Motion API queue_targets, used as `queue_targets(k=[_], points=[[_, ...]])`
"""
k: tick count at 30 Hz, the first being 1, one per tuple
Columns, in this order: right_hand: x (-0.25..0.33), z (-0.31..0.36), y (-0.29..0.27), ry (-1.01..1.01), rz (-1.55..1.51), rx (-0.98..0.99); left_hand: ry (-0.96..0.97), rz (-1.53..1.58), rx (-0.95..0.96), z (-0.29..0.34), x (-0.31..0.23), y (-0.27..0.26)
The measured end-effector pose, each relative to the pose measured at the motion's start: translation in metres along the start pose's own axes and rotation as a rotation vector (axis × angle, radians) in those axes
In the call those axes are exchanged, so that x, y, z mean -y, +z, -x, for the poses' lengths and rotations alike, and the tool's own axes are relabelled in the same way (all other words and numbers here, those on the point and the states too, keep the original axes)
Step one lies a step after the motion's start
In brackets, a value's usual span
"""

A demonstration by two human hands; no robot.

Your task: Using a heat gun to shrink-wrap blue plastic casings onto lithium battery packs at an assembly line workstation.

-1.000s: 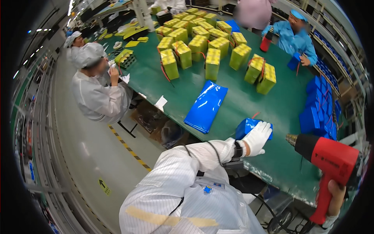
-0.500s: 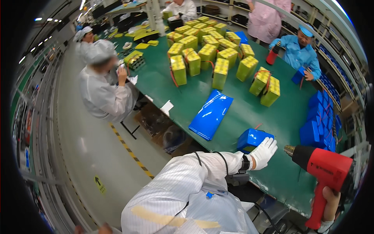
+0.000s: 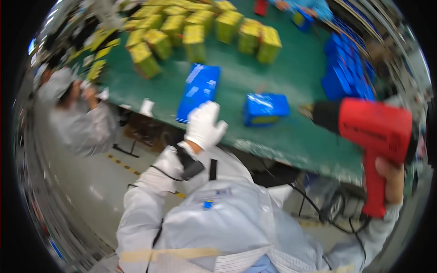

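My left hand (image 3: 205,126), in a white glove, is open with the thumb apart. Its fingertips overlap the near end of a flat stack of shiny blue wrap sleeves (image 3: 199,86); whether they touch it I cannot tell. On the right, my right hand (image 3: 390,177) is closed round the handle of a red heat gun (image 3: 375,127). The gun's metal nozzle points left, toward a block-shaped battery pack in blue wrap (image 3: 266,107) lying apart on the table, with yellow showing at its near end.
Rows of yellow battery packs (image 3: 194,38) stand across the far side of the green table (image 3: 300,148). Blue-wrapped packs (image 3: 339,82) are piled at the right. Co-workers sit at the left (image 3: 84,118) and far right, the latter's hand (image 3: 309,12) by a blue pack. A cable (image 3: 314,204) hangs below the edge.
My left hand has left the blue-wrapped pack and moved left to the flat blue sleeves. The view has turned, and the heat gun stays in my right hand.
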State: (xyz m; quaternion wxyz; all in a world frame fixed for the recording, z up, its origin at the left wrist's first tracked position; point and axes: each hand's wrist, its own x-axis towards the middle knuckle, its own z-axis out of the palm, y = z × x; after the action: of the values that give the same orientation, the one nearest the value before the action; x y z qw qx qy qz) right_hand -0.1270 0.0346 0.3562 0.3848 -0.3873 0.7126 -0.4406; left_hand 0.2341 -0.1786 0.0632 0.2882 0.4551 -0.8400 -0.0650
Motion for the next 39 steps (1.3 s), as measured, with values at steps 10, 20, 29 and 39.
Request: queue_targets(k=[10,20,29,39], points=[[0.005,0.017,0.0,0.033,0.098,-0.107,0.232,-0.282,0.346,-0.122,-0.045,0.061],[-0.016,0.03,-0.025,0.033,0.008,-0.177,0.326,-0.311,0.422,-0.164,-0.105,0.135],[-0.046,0.03,-0.045,0.05,-0.043,-0.237,0.232,-0.124,0.434,-0.147,-0.107,0.117],[-0.1,0.035,-0.056,0.107,-0.163,-0.193,0.489,-0.256,0.703,-0.171,-0.085,0.102]])
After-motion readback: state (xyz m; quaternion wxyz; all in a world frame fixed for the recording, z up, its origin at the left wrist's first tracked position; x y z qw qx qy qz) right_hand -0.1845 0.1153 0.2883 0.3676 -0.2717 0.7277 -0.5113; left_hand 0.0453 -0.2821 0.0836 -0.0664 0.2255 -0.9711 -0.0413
